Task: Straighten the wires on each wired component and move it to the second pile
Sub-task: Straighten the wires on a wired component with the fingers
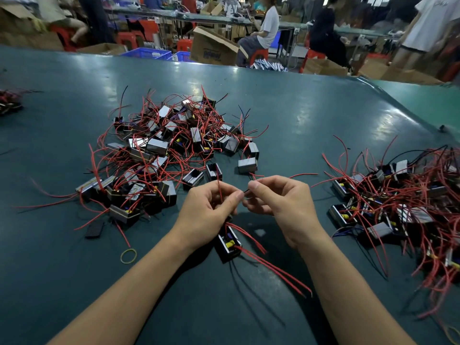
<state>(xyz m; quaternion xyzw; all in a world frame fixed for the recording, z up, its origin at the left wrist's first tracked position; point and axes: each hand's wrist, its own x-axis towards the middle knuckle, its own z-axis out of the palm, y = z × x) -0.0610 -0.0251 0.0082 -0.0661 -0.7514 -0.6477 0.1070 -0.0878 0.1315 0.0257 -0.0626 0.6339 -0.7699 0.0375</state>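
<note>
A small black wired component (227, 244) with a yellow part inside hangs just under my left hand (207, 210), above the green table. Long red wires (273, 267) trail from it toward me. My left hand grips the component's top and pinches a thin black wire between thumb and forefinger. My right hand (278, 202) pinches the same black wire (246, 191) a little to the right. One red wire (219, 189) rises past my left fingers. A large tangled pile (164, 150) of similar components lies ahead left. The second pile (403, 207) lies at the right.
A yellow rubber band (128, 255) and a flat black piece (94, 229) lie left of my forearm. A few more components (8, 103) sit at the far left table edge. Seated people, cardboard boxes and blue crates fill the background beyond the table's far edge.
</note>
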